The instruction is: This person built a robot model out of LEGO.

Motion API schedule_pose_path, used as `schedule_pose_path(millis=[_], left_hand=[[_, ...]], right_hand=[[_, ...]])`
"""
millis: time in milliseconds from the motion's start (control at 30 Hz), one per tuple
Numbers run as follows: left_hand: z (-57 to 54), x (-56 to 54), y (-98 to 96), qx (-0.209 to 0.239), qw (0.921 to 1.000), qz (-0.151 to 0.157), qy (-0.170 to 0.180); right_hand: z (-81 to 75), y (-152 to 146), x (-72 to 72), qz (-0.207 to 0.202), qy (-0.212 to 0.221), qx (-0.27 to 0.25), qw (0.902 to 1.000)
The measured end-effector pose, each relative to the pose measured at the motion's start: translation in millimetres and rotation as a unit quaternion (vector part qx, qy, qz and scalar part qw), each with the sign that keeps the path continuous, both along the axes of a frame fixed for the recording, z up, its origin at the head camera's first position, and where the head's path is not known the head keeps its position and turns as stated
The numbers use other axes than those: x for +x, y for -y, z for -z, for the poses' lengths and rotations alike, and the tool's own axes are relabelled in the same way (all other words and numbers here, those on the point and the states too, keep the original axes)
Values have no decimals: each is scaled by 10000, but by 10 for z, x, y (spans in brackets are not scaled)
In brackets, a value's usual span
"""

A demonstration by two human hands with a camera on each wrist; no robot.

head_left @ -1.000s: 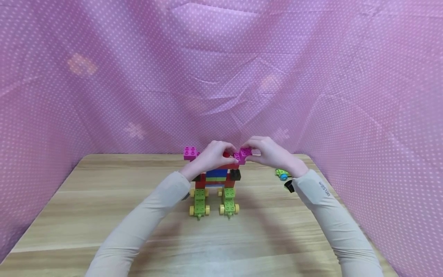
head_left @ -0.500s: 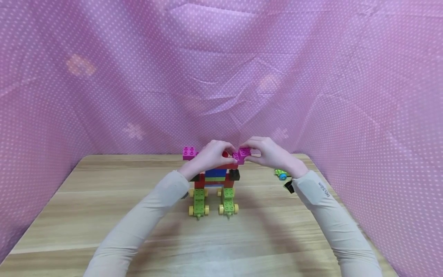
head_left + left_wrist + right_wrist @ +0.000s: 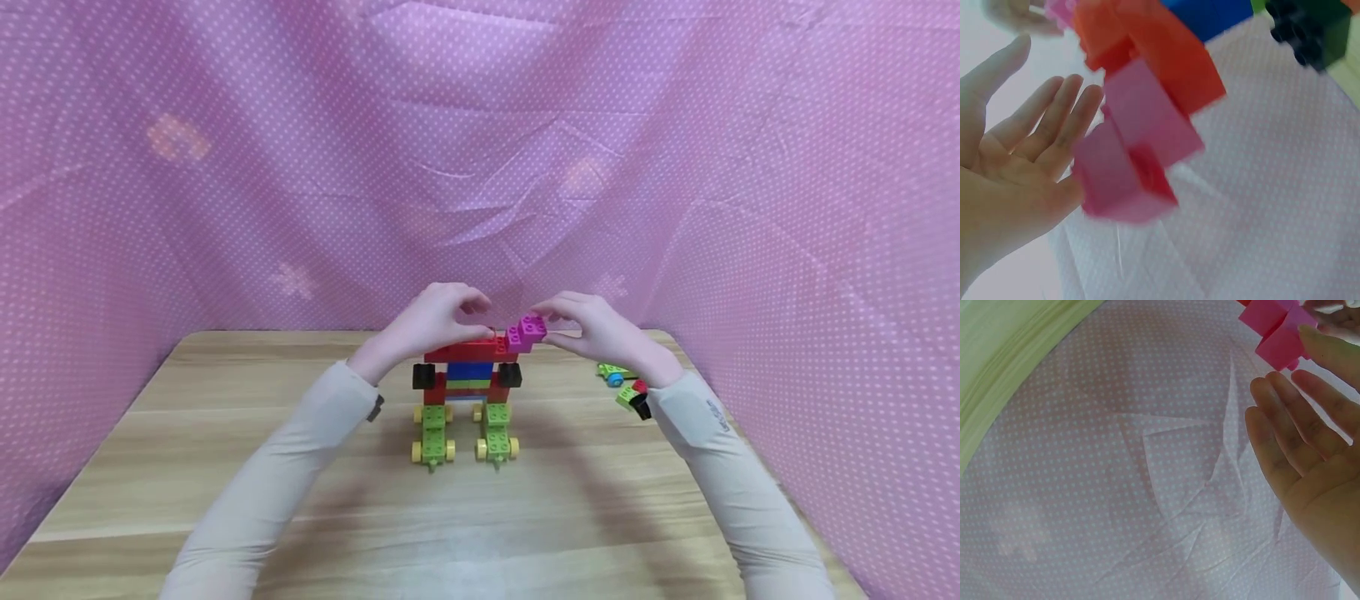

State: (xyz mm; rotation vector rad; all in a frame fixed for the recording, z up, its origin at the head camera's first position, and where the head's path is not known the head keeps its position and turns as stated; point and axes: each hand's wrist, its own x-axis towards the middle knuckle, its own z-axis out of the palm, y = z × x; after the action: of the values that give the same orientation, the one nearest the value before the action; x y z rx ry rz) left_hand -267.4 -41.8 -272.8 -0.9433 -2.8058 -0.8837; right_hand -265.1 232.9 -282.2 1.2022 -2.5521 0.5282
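Note:
A toy brick build stands upright on two green wheeled bases with yellow wheels. Blue bricks sit in its middle, black bricks at both sides and a long red brick across the top. Two stepped magenta bricks jut from the top's right end. My right hand is beside them, fingers loosely extended, thumb close to the outer brick. Above the red top hovers my left hand, its fingers spread and holding nothing. Pink bricks at the left end show in the left wrist view; that hand hides them in the head view.
On the wooden table at right lie a green wheeled piece with a blue wheel and some green, red and black bricks near my right sleeve. A pink dotted curtain surrounds the table.
My left hand has let go near the right end and moved left and up. The right hand has loosened from the magenta bricks and shifted slightly right. The build stays in place.

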Motion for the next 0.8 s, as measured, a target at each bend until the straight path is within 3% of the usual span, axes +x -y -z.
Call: schedule_pose_path(millis=[133, 400, 800], left_hand=[[0, 17, 180, 46, 10000, -87, 1], [110, 17, 488, 261, 9995, -175, 81], [196, 43, 692, 555, 9979, -253, 238]], right_hand=[[38, -64, 30, 127, 93, -122, 9998], [111, -212, 55, 182, -24, -229, 9996], [309, -536, 70, 500, 4, -498, 9975]])
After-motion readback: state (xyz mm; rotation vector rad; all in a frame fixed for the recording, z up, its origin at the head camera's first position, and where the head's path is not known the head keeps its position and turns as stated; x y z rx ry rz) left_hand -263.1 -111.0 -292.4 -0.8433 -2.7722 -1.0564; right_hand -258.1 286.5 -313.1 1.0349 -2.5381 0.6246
